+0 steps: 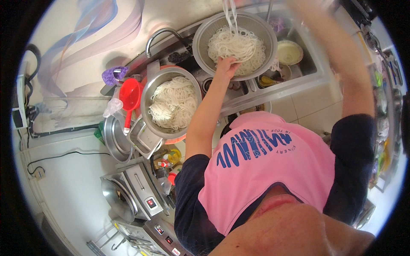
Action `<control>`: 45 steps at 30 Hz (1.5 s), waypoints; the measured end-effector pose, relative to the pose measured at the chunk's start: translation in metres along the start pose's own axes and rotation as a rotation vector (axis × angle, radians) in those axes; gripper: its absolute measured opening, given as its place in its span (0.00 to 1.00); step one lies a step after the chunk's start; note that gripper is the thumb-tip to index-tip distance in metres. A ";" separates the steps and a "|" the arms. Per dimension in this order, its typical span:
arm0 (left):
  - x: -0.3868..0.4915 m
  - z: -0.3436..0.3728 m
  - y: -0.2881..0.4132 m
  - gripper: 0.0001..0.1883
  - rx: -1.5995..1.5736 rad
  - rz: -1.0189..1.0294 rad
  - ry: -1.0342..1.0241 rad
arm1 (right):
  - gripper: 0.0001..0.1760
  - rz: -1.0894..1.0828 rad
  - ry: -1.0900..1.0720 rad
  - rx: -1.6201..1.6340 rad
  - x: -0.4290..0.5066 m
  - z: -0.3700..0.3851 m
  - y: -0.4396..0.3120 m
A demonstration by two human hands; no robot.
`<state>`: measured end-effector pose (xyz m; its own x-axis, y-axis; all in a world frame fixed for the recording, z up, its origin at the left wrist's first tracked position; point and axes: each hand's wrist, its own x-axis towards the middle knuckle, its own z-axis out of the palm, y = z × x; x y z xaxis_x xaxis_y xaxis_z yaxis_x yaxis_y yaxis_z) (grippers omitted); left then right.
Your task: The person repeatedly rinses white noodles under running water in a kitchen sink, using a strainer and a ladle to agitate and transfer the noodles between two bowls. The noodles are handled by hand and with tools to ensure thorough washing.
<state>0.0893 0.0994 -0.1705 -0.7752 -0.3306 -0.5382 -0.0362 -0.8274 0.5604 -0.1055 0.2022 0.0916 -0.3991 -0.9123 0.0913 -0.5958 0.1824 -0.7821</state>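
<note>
Inside a large perforated metal colander at the sink lies a heap of white noodles. My left hand reaches over the near rim, its fingers curled around part of the noodles. Long white noodle-like strands hang from the picture's top edge down into the heap; what holds them is out of view. My right forearm, blurred, rises past the top edge, so the right hand is out of view. Left of the colander, a steel bowl holds more white noodles.
A curved faucet stands behind the bowl. The right sink basin contains dishes, including a pale bowl. A red dipper, a steel pan and a rectangular metal tray crowd the left. Cooking equipment stands further left.
</note>
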 end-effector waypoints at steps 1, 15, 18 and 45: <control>0.003 -0.001 0.000 0.32 -0.021 -0.004 0.026 | 0.08 0.041 -0.099 0.093 0.019 0.033 0.062; 0.035 -0.016 -0.020 0.29 0.051 -0.063 0.119 | 0.48 0.140 -0.119 -0.617 -0.051 0.212 0.160; 0.056 -0.035 -0.034 0.29 -0.004 -0.088 0.103 | 0.44 0.226 -0.146 -0.698 -0.048 0.229 0.161; 0.034 0.104 0.092 0.34 0.215 0.150 -0.962 | 0.28 -0.242 -0.191 -0.268 0.041 -0.007 0.027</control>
<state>-0.0058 0.0589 -0.0717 -0.9589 0.1619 0.2332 0.0644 -0.6761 0.7340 -0.1430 0.1721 0.0785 -0.1032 -0.9877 0.1173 -0.8272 0.0197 -0.5616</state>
